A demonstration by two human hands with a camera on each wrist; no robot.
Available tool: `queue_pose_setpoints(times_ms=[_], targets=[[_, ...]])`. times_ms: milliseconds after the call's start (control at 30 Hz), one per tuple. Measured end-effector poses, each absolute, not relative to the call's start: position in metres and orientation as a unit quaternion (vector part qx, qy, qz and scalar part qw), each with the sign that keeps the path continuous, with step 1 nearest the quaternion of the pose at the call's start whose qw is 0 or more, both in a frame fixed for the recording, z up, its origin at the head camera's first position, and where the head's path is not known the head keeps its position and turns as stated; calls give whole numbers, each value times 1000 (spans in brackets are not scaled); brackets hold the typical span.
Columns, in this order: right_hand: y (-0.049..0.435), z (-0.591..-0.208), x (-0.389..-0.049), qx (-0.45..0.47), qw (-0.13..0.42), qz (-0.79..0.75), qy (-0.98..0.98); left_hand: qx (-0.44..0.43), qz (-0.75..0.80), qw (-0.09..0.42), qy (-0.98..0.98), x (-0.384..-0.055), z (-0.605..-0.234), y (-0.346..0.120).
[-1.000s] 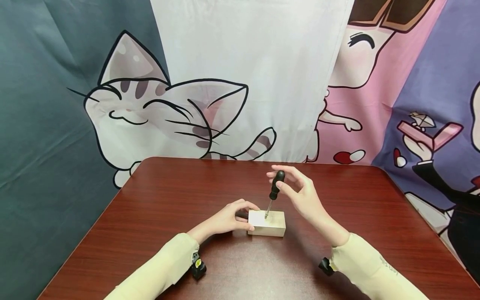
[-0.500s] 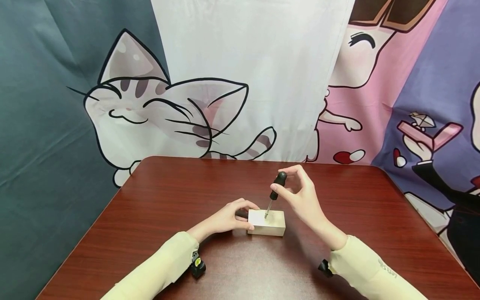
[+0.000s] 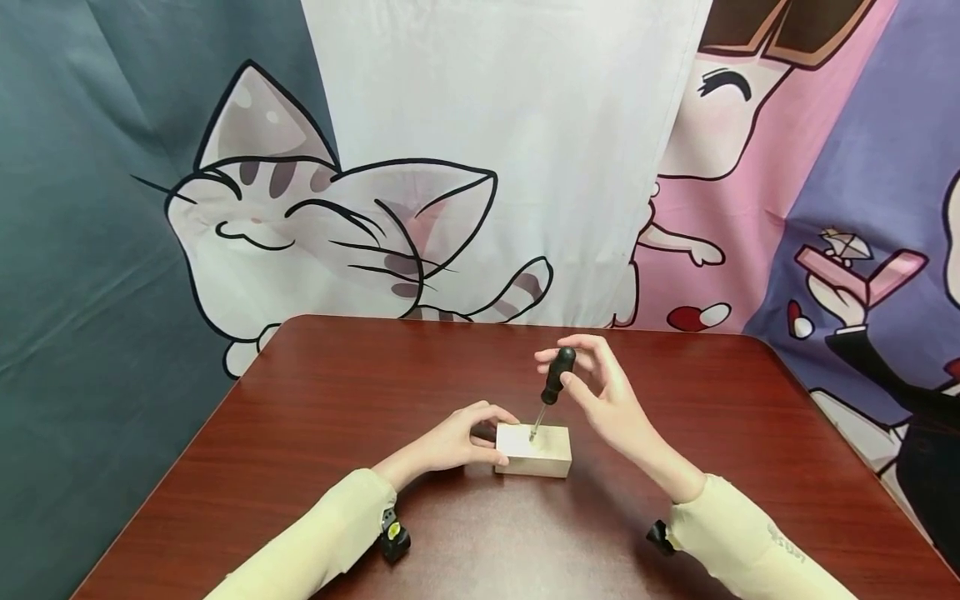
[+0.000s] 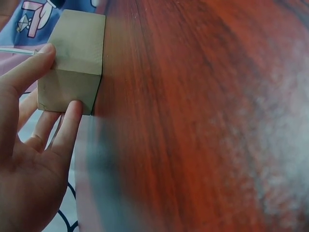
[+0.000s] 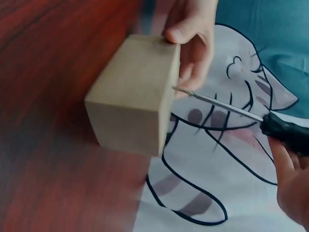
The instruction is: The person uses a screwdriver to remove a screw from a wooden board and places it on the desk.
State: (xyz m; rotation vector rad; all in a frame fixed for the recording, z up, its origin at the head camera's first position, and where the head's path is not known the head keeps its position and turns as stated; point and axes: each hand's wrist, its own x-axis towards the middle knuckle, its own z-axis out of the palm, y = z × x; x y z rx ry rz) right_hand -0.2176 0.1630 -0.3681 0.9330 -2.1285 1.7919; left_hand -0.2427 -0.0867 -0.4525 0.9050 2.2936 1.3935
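Note:
A pale wooden block [image 3: 551, 446] lies on the table. My left hand [image 3: 453, 435] holds its left end, thumb on the near side and fingers at the far side and end; the left wrist view shows the fingertips on the block [image 4: 77, 41]. A screw [image 5: 181, 90] stands in the block's top face. On its head sits the tip of a screwdriver with a black handle [image 3: 558, 375] and a thin metal shaft [image 5: 227, 106], leaning slightly right. My right hand [image 3: 611, 396] holds the handle between thumb and fingers, some fingers partly hidden behind it.
The reddish-brown table [image 3: 375, 367] stretches out around the block. Behind its far edge hangs a cartoon-printed curtain [image 3: 510, 100]. A black wrist camera [image 3: 394, 540] sits on the left sleeve, another camera [image 3: 660, 537] on the right.
The fingers of my right hand closed in on the handle half a second ago and have since spread, the thumb shifting right along it. Block and left hand stay in place.

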Motion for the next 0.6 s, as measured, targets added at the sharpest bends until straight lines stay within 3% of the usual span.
queue_pose_setpoints(times_ms=[267, 600], targets=[[153, -373, -216, 220, 166, 609, -744, 323, 486, 152, 798, -243, -453, -86], [158, -373, -223, 313, 108, 609, -721, 314, 488, 164, 798, -243, -451, -86]])
